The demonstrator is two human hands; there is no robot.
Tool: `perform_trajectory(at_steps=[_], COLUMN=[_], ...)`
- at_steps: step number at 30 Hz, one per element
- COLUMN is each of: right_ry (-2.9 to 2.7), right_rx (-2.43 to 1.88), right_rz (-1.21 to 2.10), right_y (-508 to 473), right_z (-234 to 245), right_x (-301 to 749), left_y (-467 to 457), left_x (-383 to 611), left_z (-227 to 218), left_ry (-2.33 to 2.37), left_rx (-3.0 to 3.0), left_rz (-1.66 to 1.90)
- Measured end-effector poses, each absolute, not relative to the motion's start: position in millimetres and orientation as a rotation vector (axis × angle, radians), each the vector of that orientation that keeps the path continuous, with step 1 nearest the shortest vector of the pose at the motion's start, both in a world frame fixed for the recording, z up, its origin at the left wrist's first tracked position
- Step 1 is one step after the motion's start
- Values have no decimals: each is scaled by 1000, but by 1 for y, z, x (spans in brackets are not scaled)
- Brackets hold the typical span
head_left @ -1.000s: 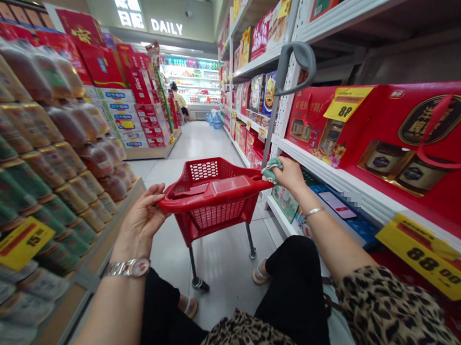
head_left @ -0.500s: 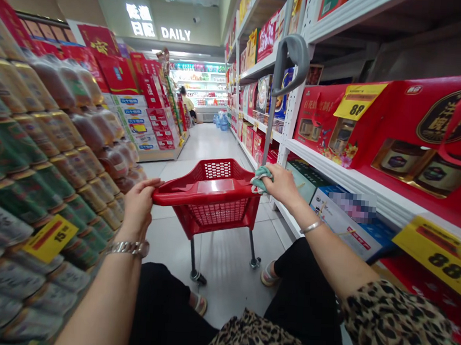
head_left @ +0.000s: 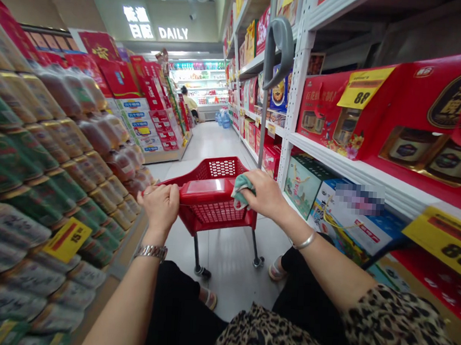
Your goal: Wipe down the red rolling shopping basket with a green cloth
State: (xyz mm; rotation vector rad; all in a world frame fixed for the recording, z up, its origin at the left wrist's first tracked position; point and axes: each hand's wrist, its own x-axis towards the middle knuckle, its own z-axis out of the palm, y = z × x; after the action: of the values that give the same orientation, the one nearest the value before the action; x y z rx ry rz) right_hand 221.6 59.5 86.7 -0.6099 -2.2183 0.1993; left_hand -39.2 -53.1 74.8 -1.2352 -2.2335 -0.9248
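A red plastic shopping cart (head_left: 200,213) on grey legs stands right in front of me. My left hand (head_left: 160,205) is closed over the left end of its handle bar. In my right hand (head_left: 263,193) is a crumpled green and white cloth (head_left: 242,190), pressed against the right part of the handle. Behind the cloth rises a grey upright pole with a curved grey hook-shaped grip (head_left: 279,53). The cart's basket is partly visible; its bottom is largely hidden by the handle.
Stacked packs of cans (head_left: 40,155) slope along the left, with a yellow price tag (head_left: 67,239). White shelving (head_left: 370,183) holds red gift boxes (head_left: 398,117) on the right. The tiled aisle (head_left: 207,140) runs to a lit cooler (head_left: 205,82), where a person (head_left: 190,103) is low down.
My left hand has shifted onto the handle with its fingers wrapped over it. My right hand and the cloth have slid left along the handle.
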Motion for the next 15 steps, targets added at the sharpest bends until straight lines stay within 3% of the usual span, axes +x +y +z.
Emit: perform_trajectory(at_steps=[15], right_ry=[-2212], right_rx=[-345], right_rz=[8], right_y=[33], right_z=[65], right_x=[169], left_y=[-55], left_x=[-59], left_z=[74], left_ry=[-2191], left_rx=[-1365], left_rz=[-844])
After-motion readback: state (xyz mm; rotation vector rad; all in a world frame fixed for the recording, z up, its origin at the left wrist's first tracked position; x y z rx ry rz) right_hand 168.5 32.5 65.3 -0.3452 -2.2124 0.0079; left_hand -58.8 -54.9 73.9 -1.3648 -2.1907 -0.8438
